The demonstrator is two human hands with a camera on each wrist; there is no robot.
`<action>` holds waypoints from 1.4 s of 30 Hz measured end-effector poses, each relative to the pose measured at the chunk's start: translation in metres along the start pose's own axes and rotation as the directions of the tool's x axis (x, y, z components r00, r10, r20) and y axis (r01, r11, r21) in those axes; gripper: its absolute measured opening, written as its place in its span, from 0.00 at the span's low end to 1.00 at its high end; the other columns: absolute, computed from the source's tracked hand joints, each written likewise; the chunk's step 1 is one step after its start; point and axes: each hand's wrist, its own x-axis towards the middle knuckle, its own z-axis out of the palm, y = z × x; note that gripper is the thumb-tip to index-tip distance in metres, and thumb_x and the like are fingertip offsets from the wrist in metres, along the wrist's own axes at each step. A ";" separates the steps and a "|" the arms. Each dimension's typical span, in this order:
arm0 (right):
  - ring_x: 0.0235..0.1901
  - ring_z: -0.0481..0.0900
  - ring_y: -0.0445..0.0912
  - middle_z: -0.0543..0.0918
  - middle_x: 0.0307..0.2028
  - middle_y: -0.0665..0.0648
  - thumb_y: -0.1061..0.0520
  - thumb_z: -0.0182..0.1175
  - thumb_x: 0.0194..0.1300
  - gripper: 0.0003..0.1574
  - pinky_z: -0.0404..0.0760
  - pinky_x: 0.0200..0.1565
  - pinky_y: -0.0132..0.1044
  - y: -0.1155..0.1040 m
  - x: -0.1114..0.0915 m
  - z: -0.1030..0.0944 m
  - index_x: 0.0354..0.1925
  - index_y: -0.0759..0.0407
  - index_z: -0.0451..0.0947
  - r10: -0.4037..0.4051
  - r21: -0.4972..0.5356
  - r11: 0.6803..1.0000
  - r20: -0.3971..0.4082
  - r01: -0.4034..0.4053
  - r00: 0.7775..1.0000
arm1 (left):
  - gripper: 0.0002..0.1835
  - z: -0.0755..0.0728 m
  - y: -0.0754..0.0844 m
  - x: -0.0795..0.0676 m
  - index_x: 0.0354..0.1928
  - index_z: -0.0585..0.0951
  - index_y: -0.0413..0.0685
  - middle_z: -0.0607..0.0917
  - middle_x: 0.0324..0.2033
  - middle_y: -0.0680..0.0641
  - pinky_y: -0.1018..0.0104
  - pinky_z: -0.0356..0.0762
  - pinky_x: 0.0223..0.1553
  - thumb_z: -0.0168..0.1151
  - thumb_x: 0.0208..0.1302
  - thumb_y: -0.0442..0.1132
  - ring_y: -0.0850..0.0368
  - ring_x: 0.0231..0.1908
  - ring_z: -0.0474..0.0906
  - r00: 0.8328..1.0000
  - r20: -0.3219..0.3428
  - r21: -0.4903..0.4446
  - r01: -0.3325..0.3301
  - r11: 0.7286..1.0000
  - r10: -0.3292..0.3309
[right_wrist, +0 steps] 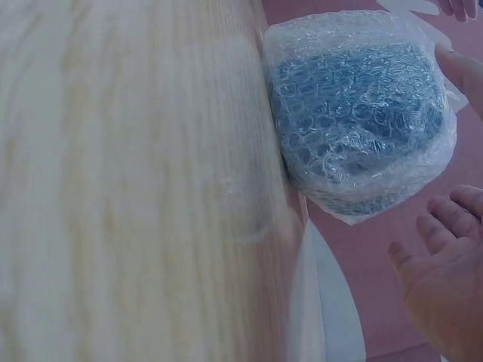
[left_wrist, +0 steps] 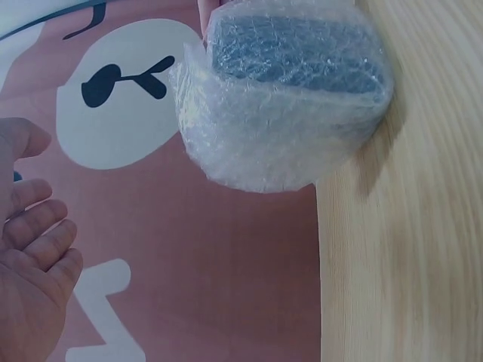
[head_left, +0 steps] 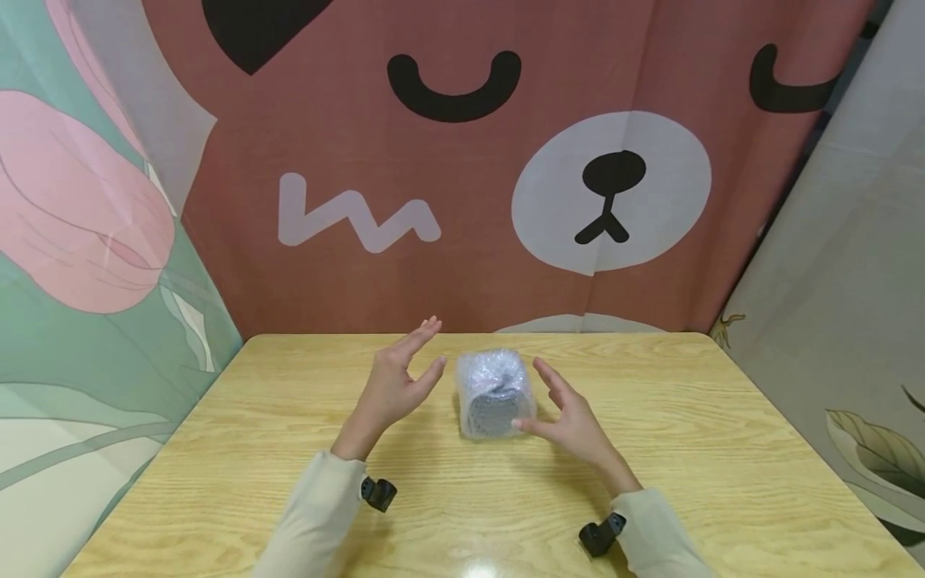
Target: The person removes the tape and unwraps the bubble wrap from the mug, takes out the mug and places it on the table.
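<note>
A bubble-wrapped package (head_left: 496, 393) with something dark grey or bluish inside sits on the wooden table; the wrap hides what it is. In the left wrist view the package (left_wrist: 279, 105) shows clear bubbles over a dark face. To its left, my left hand (head_left: 399, 381) is raised with fingers extended and thumb apart, not touching it. My right hand (head_left: 571, 419) is at the package's right side, fingers spread. Its thumb overlaps the front right edge of the wrap; whether it touches, I cannot tell. The right wrist view has the package (right_wrist: 358, 113) beside this hand's thumb.
The light wooden table (head_left: 289, 498) extends around the package on all sides. Behind its far edge hangs a brown curtain (head_left: 477, 160) with a bear face. Patterned curtains (head_left: 79, 241) close off the left side, and a pale curtain (head_left: 853, 281) the right. Each sleeve cuff carries a small black device (head_left: 601, 536).
</note>
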 end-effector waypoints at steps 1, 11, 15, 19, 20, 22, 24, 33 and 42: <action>0.71 0.52 0.57 0.55 0.73 0.62 0.54 0.74 0.55 0.59 0.58 0.65 0.57 0.002 0.000 0.000 0.75 0.58 0.50 0.001 0.003 1.000 0.001 -0.001 1.000 | 0.26 0.001 0.001 0.000 0.62 0.74 0.34 0.76 0.59 0.37 0.50 0.72 0.56 0.65 0.61 0.33 0.46 0.60 0.72 1.000 0.003 -0.001 0.001 1.000 -0.001; 0.70 0.53 0.57 0.56 0.72 0.61 0.51 0.74 0.54 0.61 0.59 0.64 0.57 0.004 0.004 0.003 0.75 0.58 0.50 0.013 -0.011 1.000 0.025 -0.012 1.000 | 0.24 0.013 0.008 0.003 0.60 0.76 0.34 0.77 0.58 0.38 0.54 0.70 0.59 0.65 0.61 0.34 0.49 0.61 0.71 0.998 0.057 -0.001 0.000 1.000 0.000; 0.70 0.54 0.58 0.57 0.72 0.62 0.50 0.75 0.53 0.61 0.60 0.63 0.60 0.005 0.006 0.005 0.75 0.59 0.51 0.015 -0.031 0.999 0.036 -0.014 0.999 | 0.24 0.019 0.009 0.004 0.59 0.77 0.34 0.78 0.56 0.36 0.54 0.71 0.58 0.66 0.60 0.33 0.47 0.60 0.73 0.997 0.063 0.009 -0.037 0.999 0.036; 0.70 0.55 0.58 0.57 0.72 0.62 0.49 0.75 0.53 0.62 0.61 0.63 0.60 0.004 0.007 0.005 0.75 0.59 0.51 0.023 -0.044 0.999 0.036 -0.021 0.999 | 0.24 0.025 0.009 0.004 0.58 0.78 0.33 0.79 0.56 0.36 0.53 0.73 0.56 0.67 0.59 0.33 0.46 0.58 0.74 0.995 0.083 0.010 -0.049 0.999 0.048; 0.70 0.55 0.58 0.57 0.72 0.62 0.49 0.75 0.52 0.62 0.61 0.63 0.60 0.004 0.008 0.005 0.75 0.59 0.51 0.025 -0.044 0.999 0.034 -0.024 0.999 | 0.23 0.027 0.010 0.004 0.58 0.78 0.33 0.79 0.55 0.36 0.53 0.73 0.56 0.67 0.59 0.33 0.46 0.58 0.74 0.995 0.092 0.013 -0.050 0.999 0.049; 0.69 0.56 0.58 0.57 0.72 0.61 0.48 0.75 0.53 0.61 0.62 0.62 0.60 0.004 0.008 0.006 0.75 0.58 0.51 0.028 -0.045 0.999 0.031 -0.027 0.999 | 0.23 0.030 0.010 0.005 0.57 0.78 0.33 0.79 0.55 0.36 0.53 0.74 0.55 0.66 0.60 0.33 0.46 0.57 0.75 0.993 0.110 0.020 -0.055 0.998 0.052; 0.69 0.56 0.58 0.57 0.72 0.61 0.48 0.75 0.53 0.61 0.62 0.62 0.60 0.004 0.009 0.006 0.75 0.59 0.51 0.029 -0.043 0.999 0.028 -0.028 0.999 | 0.22 0.032 0.011 0.005 0.56 0.79 0.32 0.80 0.54 0.37 0.53 0.74 0.55 0.66 0.60 0.33 0.45 0.56 0.76 0.990 0.130 0.026 -0.063 0.998 0.059; 0.69 0.58 0.59 0.59 0.71 0.62 0.47 0.74 0.54 0.60 0.65 0.60 0.61 0.005 0.010 0.008 0.74 0.60 0.52 0.051 -0.036 0.998 0.022 -0.050 0.998 | 0.20 0.041 0.018 0.008 0.54 0.80 0.33 0.82 0.51 0.39 0.55 0.75 0.54 0.66 0.61 0.33 0.45 0.54 0.77 0.978 0.203 0.039 -0.052 0.998 0.043; 0.66 0.63 0.58 0.64 0.69 0.62 0.47 0.73 0.55 0.57 0.70 0.57 0.59 0.003 0.010 0.009 0.74 0.58 0.55 0.053 -0.035 0.998 0.003 -0.052 0.999 | 0.19 0.049 0.024 0.008 0.54 0.80 0.32 0.82 0.51 0.38 0.57 0.73 0.56 0.65 0.61 0.32 0.46 0.55 0.77 0.967 0.252 0.032 -0.054 0.998 0.044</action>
